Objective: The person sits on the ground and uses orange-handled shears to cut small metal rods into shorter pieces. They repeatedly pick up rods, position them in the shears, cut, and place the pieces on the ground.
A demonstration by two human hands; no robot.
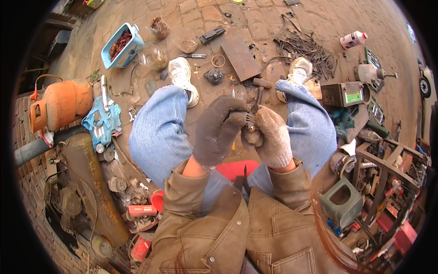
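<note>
In front of my lap, between my knees, both gloved hands meet around a small dark metal part with prongs (pixel 250 119). My left hand (pixel 218 130), in a dark grey glove, pinches it from the left with curled fingers. From the right, my right hand (pixel 273 137), in a paler dusty glove, closes on the same part; most of it is hidden by the fingers, and its kind cannot be made out. Just beyond the hands a hammer (pixel 262 83) lies on the ground. A black round motor-like part (pixel 213 76) and a thin ring (pixel 218 60) lie past my left hand.
A flat steel plate (pixel 240 59) and tangled cables (pixel 305 48) lie ahead. At left are a blue basin (pixel 131 52), an orange gas cylinder (pixel 68 105) and a long rusty cylinder (pixel 93 182). A metal box (pixel 335 96) and a cluttered metal frame (pixel 388 162) stand at right.
</note>
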